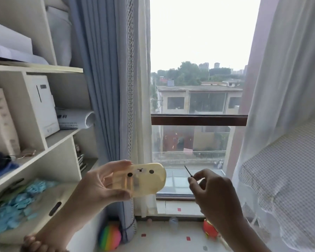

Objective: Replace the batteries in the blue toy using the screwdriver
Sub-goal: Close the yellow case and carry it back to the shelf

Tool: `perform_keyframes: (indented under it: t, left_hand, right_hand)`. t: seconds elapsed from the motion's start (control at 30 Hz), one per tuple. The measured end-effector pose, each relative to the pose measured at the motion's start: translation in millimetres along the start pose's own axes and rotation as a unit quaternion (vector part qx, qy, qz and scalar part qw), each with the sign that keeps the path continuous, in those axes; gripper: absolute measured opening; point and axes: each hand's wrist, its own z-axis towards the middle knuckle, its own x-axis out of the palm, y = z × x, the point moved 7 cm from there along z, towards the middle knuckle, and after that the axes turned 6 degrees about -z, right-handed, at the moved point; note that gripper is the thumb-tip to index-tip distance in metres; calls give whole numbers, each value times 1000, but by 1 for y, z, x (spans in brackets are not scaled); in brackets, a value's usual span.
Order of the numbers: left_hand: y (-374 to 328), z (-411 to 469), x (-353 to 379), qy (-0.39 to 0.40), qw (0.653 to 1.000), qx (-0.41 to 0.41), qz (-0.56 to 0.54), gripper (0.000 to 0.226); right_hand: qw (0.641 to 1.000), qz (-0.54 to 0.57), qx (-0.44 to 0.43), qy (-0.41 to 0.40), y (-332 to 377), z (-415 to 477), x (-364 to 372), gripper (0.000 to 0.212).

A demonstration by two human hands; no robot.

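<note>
My left hand holds up a rounded, translucent yellowish toy with two black dot eyes and a small drawn mouth, its face turned toward me. It looks yellow here, not blue. My right hand pinches a thin dark screwdriver between thumb and fingers, its tip pointing up and left. The tip is a short gap to the right of the toy and does not touch it. No batteries are visible.
White shelves with boxes, papers and a bin of blue pieces stand at the left. Blue and cream curtains hang behind the toy, a window straight ahead, sheer curtain at right. A rainbow ball and a red toy lie on the floor.
</note>
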Motion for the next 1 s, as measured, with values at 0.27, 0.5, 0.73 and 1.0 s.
perform_keyframes:
  t: [0.27,0.5,0.73,1.0]
  left_hand:
    - [64,154,-44,-7,1000,-14,-9,86]
    - [103,247,-75,-33,999,-31,-4,90]
    - [150,313,-105,-111,992,-54,-2,89]
    - [176,336,-161,-298,951,-80,18,103]
  right_hand:
    - [1000,-4,4,10,8,146,91,14]
    - [999,22,12,46,8,248,167,13]
    - [990,63,-40,120,22,344,263,13]
    - [954,90,-166,231,87,438,360,16]
